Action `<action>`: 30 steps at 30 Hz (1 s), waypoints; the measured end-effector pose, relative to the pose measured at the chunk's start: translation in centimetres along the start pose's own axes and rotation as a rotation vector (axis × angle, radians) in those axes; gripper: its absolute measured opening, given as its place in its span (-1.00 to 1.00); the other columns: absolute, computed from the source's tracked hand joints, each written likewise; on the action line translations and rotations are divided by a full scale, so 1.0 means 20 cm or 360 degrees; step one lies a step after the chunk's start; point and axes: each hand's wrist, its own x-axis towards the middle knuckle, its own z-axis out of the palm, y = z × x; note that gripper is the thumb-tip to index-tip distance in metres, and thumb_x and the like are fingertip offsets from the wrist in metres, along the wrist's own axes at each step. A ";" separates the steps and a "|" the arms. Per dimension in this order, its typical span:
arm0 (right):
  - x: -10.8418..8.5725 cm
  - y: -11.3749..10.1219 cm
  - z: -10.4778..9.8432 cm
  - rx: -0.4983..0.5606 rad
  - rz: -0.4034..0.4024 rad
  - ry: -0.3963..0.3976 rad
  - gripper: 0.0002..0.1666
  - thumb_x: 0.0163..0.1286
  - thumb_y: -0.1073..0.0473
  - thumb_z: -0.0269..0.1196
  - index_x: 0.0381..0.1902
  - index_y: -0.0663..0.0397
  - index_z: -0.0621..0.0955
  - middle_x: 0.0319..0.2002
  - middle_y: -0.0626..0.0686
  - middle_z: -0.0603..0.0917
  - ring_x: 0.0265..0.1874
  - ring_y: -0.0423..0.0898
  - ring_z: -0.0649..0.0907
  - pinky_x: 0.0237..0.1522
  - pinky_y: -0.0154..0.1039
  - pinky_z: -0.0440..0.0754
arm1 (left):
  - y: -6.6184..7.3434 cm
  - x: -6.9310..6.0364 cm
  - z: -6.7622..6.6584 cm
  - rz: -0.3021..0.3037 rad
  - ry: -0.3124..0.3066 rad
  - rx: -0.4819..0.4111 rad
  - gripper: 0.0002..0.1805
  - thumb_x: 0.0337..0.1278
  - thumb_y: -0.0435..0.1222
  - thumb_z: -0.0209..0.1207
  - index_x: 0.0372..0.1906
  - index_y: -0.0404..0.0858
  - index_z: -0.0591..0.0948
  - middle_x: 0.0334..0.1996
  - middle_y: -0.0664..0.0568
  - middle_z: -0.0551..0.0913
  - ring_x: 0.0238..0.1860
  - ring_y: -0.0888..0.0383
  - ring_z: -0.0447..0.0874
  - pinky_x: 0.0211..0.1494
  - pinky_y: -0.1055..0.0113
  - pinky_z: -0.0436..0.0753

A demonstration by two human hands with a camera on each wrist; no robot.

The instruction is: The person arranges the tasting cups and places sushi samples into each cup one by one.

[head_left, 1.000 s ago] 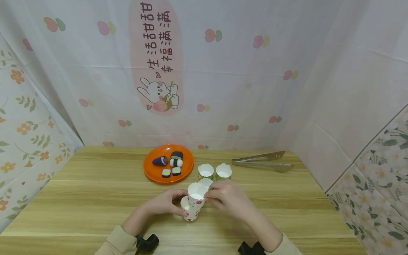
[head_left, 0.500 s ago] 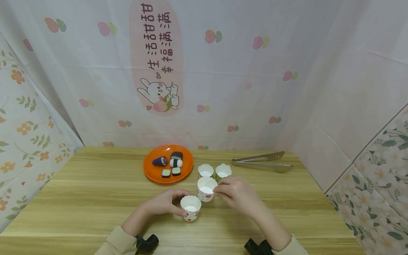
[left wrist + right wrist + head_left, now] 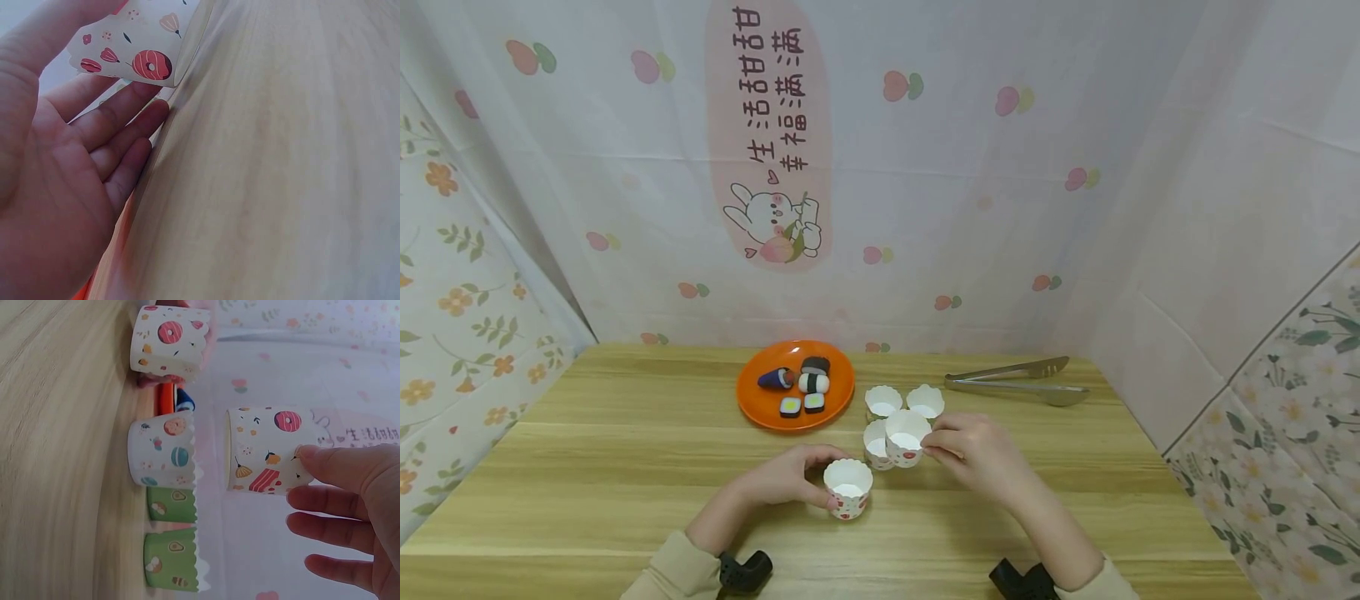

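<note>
In the head view my left hand (image 3: 805, 475) holds a white paper baking cup (image 3: 848, 492) with a red print, upright on the table, thumb on the near side. The left wrist view shows that cup (image 3: 140, 40) between the thumb and fingers. My right hand (image 3: 973, 454) pinches the rim of a similar paper baking cup (image 3: 907, 442). In the right wrist view this cup (image 3: 265, 450) hangs in the air, apart from the table. Behind it, partly hidden, stands another white printed cup (image 3: 162, 450).
Two green paper cups (image 3: 172, 557) stand farther back. An orange plate (image 3: 756, 412) with several sushi-like pieces (image 3: 814, 383) lies at the back left. Metal tongs (image 3: 1018, 382) lie at the back right. A printed curtain (image 3: 1000, 208) rises behind the wooden table (image 3: 625, 450).
My right hand has moved right with its cup, from over the left hand's cup, past the standing white cup, to that cup's right. The left hand has stayed in place.
</note>
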 end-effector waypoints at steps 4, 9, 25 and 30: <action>-0.02 0.02 -0.01 -0.0019 0.0002 -0.0001 -0.89 0.03 0.28 0.46 -0.45 0.00 0.74 -0.42 -0.17 0.64 -0.47 -0.27 0.56 -0.41 -0.28 0.57 | 0.00 0.00 0.00 -0.0008 0.0007 0.0013 -0.43 -0.05 -0.29 0.40 0.14 -0.27 0.54 -0.07 0.06 0.62 -0.05 0.12 0.51 0.07 0.35 0.45; -0.06 0.05 -0.01 -0.0046 0.0011 0.0014 -0.82 -0.05 0.32 0.49 -0.46 0.00 0.74 -0.43 -0.17 0.65 -0.47 -0.26 0.56 -0.41 -0.27 0.58 | 0.00 0.00 0.00 -0.0003 -0.0003 0.0000 -0.45 -0.04 -0.29 0.40 0.13 -0.26 0.54 -0.08 0.05 0.62 -0.04 0.11 0.51 0.07 0.35 0.44; -0.14 0.12 0.00 -0.0154 0.0071 -0.0036 -0.81 -0.06 0.31 0.50 -0.47 -0.06 0.74 -0.44 -0.18 0.64 -0.46 -0.25 0.59 -0.43 -0.26 0.58 | 0.00 0.00 0.00 0.0022 -0.0021 -0.0012 -0.47 -0.03 -0.30 0.40 0.12 -0.29 0.54 -0.08 0.03 0.62 -0.04 0.12 0.54 0.07 0.33 0.49; -0.15 0.14 0.03 -0.0135 0.0046 -0.0049 -0.84 -0.05 0.28 0.50 -0.48 -0.05 0.74 -0.44 -0.16 0.65 -0.48 -0.27 0.60 -0.46 -0.30 0.59 | 0.00 0.00 0.00 0.0028 -0.0019 -0.0008 -0.46 -0.03 -0.30 0.40 0.12 -0.29 0.54 -0.07 0.04 0.62 -0.04 0.13 0.54 0.08 0.34 0.48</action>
